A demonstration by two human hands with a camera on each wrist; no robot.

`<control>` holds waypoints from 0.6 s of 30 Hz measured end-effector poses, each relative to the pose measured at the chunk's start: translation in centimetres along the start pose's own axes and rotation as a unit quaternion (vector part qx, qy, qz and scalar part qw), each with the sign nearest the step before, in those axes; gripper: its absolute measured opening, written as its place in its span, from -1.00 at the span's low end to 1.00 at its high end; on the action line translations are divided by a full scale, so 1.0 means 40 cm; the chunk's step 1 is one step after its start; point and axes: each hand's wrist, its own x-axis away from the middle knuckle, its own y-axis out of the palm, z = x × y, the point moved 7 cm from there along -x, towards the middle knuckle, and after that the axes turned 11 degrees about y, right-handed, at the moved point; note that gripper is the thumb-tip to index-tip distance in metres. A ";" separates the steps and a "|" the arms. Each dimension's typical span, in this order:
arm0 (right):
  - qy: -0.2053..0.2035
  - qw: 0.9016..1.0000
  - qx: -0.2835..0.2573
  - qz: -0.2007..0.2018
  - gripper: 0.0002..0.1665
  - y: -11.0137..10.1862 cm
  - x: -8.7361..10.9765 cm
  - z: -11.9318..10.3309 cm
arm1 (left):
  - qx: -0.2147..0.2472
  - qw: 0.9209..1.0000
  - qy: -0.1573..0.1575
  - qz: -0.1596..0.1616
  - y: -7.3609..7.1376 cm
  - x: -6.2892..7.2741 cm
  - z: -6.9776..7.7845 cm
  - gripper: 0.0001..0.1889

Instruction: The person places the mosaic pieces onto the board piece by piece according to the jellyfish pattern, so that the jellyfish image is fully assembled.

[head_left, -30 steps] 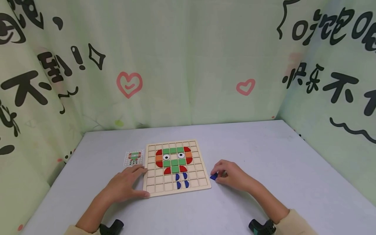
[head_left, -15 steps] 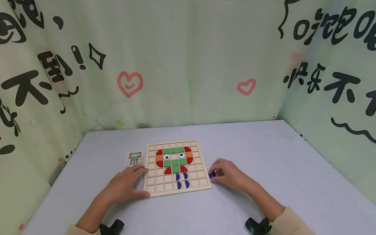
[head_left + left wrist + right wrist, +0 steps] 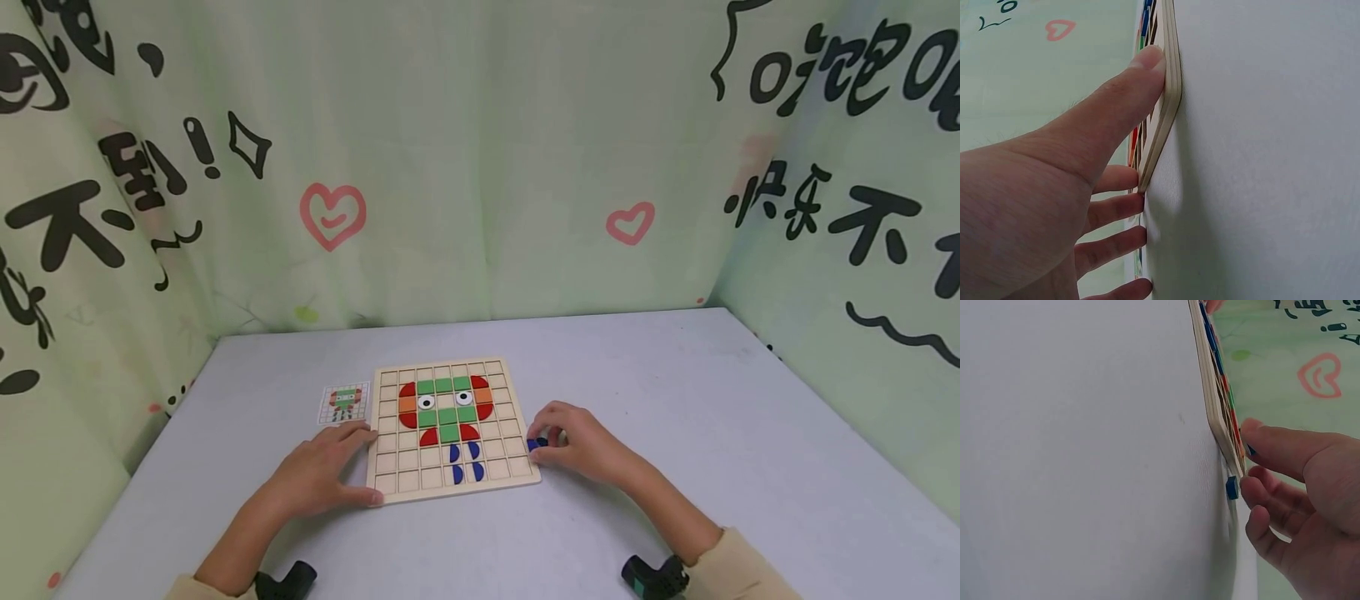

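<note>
A wooden grid board (image 3: 401,461) lies on the table with green, red, orange and blue pieces and two eye tiles forming a figure. Four-finger side and thumb of my left hand (image 3: 318,471) rest against the board's left edge, fingers spread; the thumb (image 3: 1147,69) lies on its near corner. At the right edge, my right hand (image 3: 581,442) pinches a small blue piece (image 3: 533,445), mostly hidden by the thumb in the right wrist view. Another blue block (image 3: 1232,487) shows beside the board, below the fingertips. Blue half-round pieces (image 3: 477,472) sit in the lower squares.
A small pattern card (image 3: 343,403) with a similar coloured figure lies left of the board. The white table (image 3: 637,358) extends around it, with a printed curtain (image 3: 480,167) hanging behind and at both sides.
My right hand has moved slightly left with the blue piece, from beside the board to its right edge. The left hand keeps its place.
</note>
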 end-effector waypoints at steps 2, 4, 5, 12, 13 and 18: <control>-0.001 1.000 -0.006 -0.002 -0.79 0.004 -0.003 -0.008 | 0.000 1.000 -0.001 -0.001 -0.001 0.000 0.002 -0.09; -0.003 1.000 -0.010 -0.004 -0.79 0.007 -0.007 -0.018 | 0.000 1.000 -0.002 0.000 -0.002 0.001 0.003 -0.10; -0.006 1.000 -0.012 -0.005 -0.80 0.009 -0.009 -0.024 | 0.000 1.000 -0.002 0.000 -0.003 0.001 0.003 -0.10; -0.031 0.999 -0.029 -0.011 -0.80 0.028 -0.029 -0.067 | 0.000 1.000 -0.003 0.002 0.000 0.001 -0.001 -0.10; -0.033 0.999 -0.030 -0.012 -0.80 0.031 -0.031 -0.073 | 0.001 1.000 -0.005 0.003 0.001 0.000 -0.002 -0.10; -0.029 0.999 -0.036 -0.017 -0.83 0.050 -0.045 -0.099 | 0.003 1.000 -0.011 0.001 0.004 -0.003 -0.005 -0.11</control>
